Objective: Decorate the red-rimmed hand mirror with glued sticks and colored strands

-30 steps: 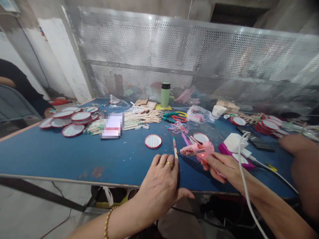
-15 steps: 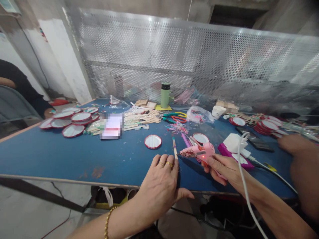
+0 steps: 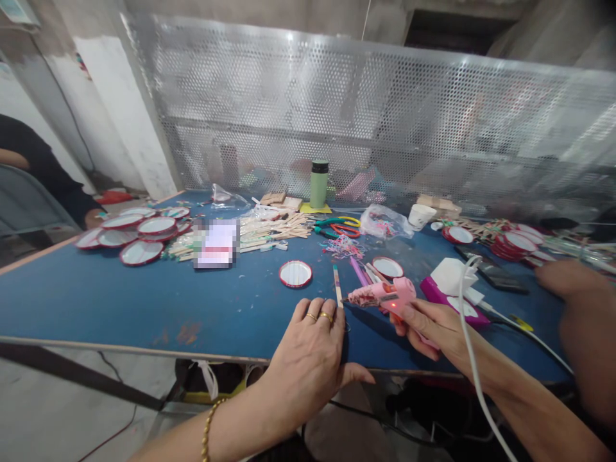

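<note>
My right hand is wrapped round a pink hot glue gun with a glowing orange-red light. The gun's nozzle points left and meets, or nearly meets, a flat wooden stick on the blue table. Beneath the fingers of my left hand, the near end of that stick is pinned and hidden; the thumb sticks out to the right. A teal and purple patch marks the stick's far end. Just left of it lies a round, red-rimmed white disc. Behind the gun are another disc and purple pens.
A white cable runs across my right forearm. Red-rimmed discs are piled left, beside a blurred phone-like object and wooden sticks. Pliers and a green bottle stand behind. Another person's blurred arm is at right.
The glue gun has barely shifted. My left hand stays in place on the stick.
</note>
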The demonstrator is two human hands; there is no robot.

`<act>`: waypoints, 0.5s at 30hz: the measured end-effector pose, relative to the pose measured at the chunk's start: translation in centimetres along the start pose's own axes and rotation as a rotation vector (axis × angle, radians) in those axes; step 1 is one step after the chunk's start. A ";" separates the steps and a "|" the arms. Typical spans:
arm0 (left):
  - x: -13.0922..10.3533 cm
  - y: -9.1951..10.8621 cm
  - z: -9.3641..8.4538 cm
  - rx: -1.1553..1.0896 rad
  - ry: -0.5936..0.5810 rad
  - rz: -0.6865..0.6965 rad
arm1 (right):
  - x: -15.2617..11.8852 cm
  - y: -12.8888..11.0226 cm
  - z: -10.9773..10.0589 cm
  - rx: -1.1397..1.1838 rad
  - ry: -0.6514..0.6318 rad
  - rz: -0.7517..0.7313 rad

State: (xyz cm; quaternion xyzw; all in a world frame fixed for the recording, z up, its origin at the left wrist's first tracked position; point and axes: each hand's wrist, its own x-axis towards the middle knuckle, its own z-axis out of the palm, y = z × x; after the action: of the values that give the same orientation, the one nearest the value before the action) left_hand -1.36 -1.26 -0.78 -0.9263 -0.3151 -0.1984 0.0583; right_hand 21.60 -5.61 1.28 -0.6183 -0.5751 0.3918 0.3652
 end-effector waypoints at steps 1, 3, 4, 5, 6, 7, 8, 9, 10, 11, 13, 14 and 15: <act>0.0 0.0 0.0 -0.002 -0.001 -0.002 | 0.0 -0.1 0.0 -0.001 0.001 0.004; 0.0 0.0 0.0 -0.009 -0.001 -0.004 | 0.0 -0.1 0.0 -0.002 -0.001 0.002; 0.0 0.0 0.0 -0.011 0.001 -0.004 | 0.0 -0.1 0.0 -0.002 -0.001 -0.003; 0.0 0.0 0.0 -0.013 0.003 -0.003 | 0.0 -0.1 0.0 -0.002 -0.004 -0.007; 0.0 0.0 0.1 -0.014 0.005 -0.002 | 0.0 -0.1 0.0 0.000 -0.007 -0.012; 0.0 0.0 0.1 -0.012 0.006 -0.003 | 0.0 -0.2 0.0 0.007 -0.007 -0.019; 0.0 0.0 0.1 -0.011 0.005 -0.005 | -0.1 -0.2 0.0 0.015 0.001 -0.030; 0.0 0.0 0.0 -0.010 0.004 -0.007 | -0.1 -0.3 0.0 0.023 0.017 -0.046; -0.1 0.0 0.0 -0.011 0.002 -0.010 | -0.2 -0.5 0.0 0.029 0.040 -0.067; -0.1 0.0 0.0 -0.014 0.002 -0.012 | -0.3 -0.7 -0.1 0.030 0.066 -0.090; -0.1 0.0 -0.1 -0.025 0.005 -0.012 | -0.5 -1.0 -0.2 0.025 0.121 -0.132; -0.1 0.0 -0.1 -0.031 0.008 -0.009 | -0.5 -1.1 -0.4 0.026 0.143 -0.148; -0.1 -0.1 -0.1 -0.035 0.011 -0.005 | -0.6 -1.1 -0.5 0.033 0.165 -0.159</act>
State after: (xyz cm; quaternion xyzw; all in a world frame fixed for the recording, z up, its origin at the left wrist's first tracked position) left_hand -1.54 -1.31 -0.75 -0.9252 -0.3136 -0.2093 0.0431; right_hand 21.57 -6.11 2.53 -0.5949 -0.5839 0.3188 0.4512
